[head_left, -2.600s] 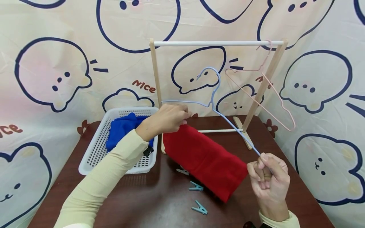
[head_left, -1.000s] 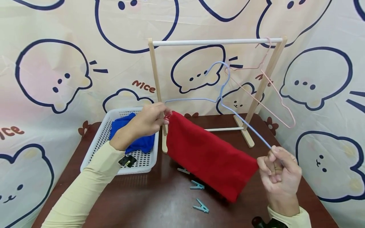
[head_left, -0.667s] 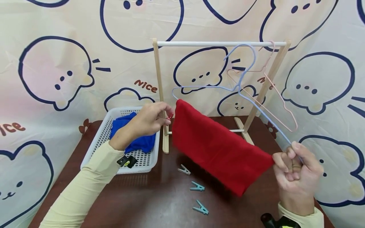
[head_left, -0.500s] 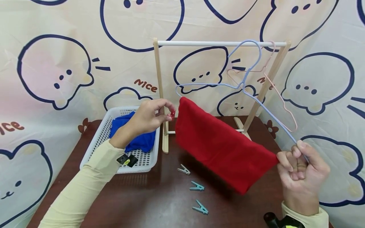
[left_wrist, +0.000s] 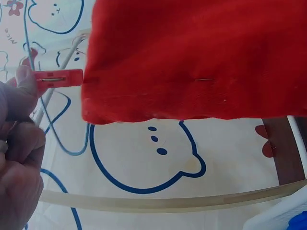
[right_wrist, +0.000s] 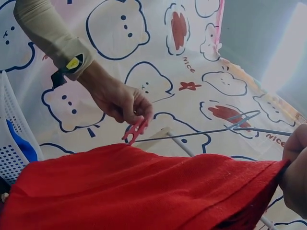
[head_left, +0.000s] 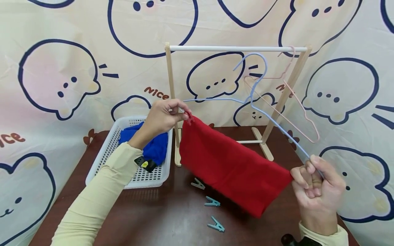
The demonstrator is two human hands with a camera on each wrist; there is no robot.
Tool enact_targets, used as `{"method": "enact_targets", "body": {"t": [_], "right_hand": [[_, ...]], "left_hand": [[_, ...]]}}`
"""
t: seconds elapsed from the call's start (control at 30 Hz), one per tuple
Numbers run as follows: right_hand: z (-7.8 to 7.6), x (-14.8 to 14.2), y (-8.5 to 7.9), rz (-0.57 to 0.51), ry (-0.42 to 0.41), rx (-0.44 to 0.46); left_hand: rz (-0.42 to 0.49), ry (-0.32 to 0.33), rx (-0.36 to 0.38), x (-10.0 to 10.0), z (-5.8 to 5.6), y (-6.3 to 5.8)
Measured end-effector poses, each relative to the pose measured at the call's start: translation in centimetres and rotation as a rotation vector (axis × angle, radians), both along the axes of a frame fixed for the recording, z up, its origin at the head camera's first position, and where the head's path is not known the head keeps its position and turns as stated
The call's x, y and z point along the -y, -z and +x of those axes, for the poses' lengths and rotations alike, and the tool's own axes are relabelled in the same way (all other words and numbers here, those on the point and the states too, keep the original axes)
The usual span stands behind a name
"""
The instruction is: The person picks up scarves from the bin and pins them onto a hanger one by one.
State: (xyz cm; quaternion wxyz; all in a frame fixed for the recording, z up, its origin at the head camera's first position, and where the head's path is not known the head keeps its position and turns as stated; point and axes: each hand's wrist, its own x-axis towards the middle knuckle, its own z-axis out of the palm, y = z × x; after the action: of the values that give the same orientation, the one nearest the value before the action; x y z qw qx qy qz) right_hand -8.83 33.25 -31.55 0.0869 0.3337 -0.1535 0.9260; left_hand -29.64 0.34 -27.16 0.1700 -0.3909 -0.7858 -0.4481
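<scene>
In the head view my left hand (head_left: 161,119) pinches a red clothespin (head_left: 189,118) at the upper left corner of a red cloth (head_left: 231,167). The left wrist view shows the clothespin (left_wrist: 60,78) with its end right at the cloth's side edge. My right hand (head_left: 320,191), fingers curled, holds one end of a light blue hanger (head_left: 272,120) together with the cloth's right corner. The cloth slopes down to the right over the table. Behind its upper edge, the hanger's hook stands up; its lower bar is hidden by the cloth.
A wooden rack (head_left: 237,49) stands at the back, a pink hanger (head_left: 300,94) on its white rod. To the left is a white basket (head_left: 101,164) with blue cloth (head_left: 157,147). Two teal clothespins (head_left: 216,224) and a pale one (head_left: 198,183) lie on the table (head_left: 154,215).
My left hand moved off the cloth's corner with the red clothespin, then came back to it. The right hand raised the hanger and cloth rightward, then lowered them slightly.
</scene>
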Motion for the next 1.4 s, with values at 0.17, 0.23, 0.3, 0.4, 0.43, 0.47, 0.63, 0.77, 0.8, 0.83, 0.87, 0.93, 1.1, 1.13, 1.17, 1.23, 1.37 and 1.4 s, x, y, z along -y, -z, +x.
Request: {"method": "enact_targets", "body": {"t": [0.17, 0.23, 0.3, 0.4, 0.43, 0.47, 0.63, 0.77, 0.8, 0.83, 0.87, 0.93, 1.1, 1.13, 1.17, 1.23, 1.37, 1.4], "right_hand": [[-0.1, 0.3, 0.2, 0.011, -0.014, 0.013], [-0.1, 0.4, 0.3, 0.015, -0.022, 0.012], [-0.1, 0.6, 0.3, 0.014, -0.016, 0.014], [-0.2, 0.8, 0.3, 0.017, 0.003, -0.004], [-0.3, 0.9, 0.3, 0.022, 0.012, -0.014], [-0.3, 0.9, 0.3, 0.029, 0.022, -0.025], [-0.3, 1.4, 0.3, 0.045, 0.036, -0.086], [-0.4, 1.8, 0.4, 0.042, 0.018, -0.151], [-0.5, 1.9, 0.4, 0.046, 0.011, -0.173], [-0.6, 2.1, 0.4, 0.048, 0.006, -0.192], [-0.6, 2.2, 0.4, 0.048, 0.001, -0.211], [-0.8, 2.5, 0.3, 0.051, -0.006, -0.236], [-1.3, 2.8, 0.6, 0.058, -0.006, -0.21], [-1.3, 2.8, 0.7, 0.06, -0.004, -0.2], [-1.4, 2.8, 0.8, 0.06, -0.006, -0.193], [-1.5, 2.7, 1.0, 0.069, -0.005, -0.178], [-1.5, 2.6, 1.5, 0.075, -0.012, -0.139], [-1.5, 2.5, 1.6, 0.077, -0.013, -0.129]], "left_hand": [[0.084, -0.031, 0.035, 0.2, 1.5, -1.3], [0.105, -0.052, 0.056, 0.3, 2.0, -1.7], [0.127, -0.057, 0.082, 0.4, 2.2, -2.0], [0.13, -0.053, 0.111, 0.5, 2.2, -1.9], [0.128, -0.052, 0.115, 0.5, 2.2, -1.8], [0.129, -0.051, 0.118, 0.5, 2.3, -1.9], [0.111, -0.081, 0.113, 0.2, 2.5, -2.0], [0.102, -0.091, 0.094, 0.0, 2.5, -1.9], [0.096, -0.094, 0.086, 0.0, 2.5, -1.9], [0.091, -0.092, 0.081, 0.1, 2.5, -1.8], [0.089, -0.086, 0.079, 0.2, 2.1, -1.5], [0.071, -0.091, 0.087, 0.5, 1.4, -1.0], [0.013, -0.144, 0.15, 1.2, 0.1, 0.3], [0.005, -0.159, 0.157, 1.3, 0.2, 0.4], [0.001, -0.172, 0.16, 1.3, 0.3, 0.6], [-0.003, -0.202, 0.152, 1.2, 0.4, 0.7], [-0.007, -0.225, 0.1, 0.7, 0.7, 0.9], [-0.014, -0.234, 0.085, 0.6, 0.8, 1.0]]}}
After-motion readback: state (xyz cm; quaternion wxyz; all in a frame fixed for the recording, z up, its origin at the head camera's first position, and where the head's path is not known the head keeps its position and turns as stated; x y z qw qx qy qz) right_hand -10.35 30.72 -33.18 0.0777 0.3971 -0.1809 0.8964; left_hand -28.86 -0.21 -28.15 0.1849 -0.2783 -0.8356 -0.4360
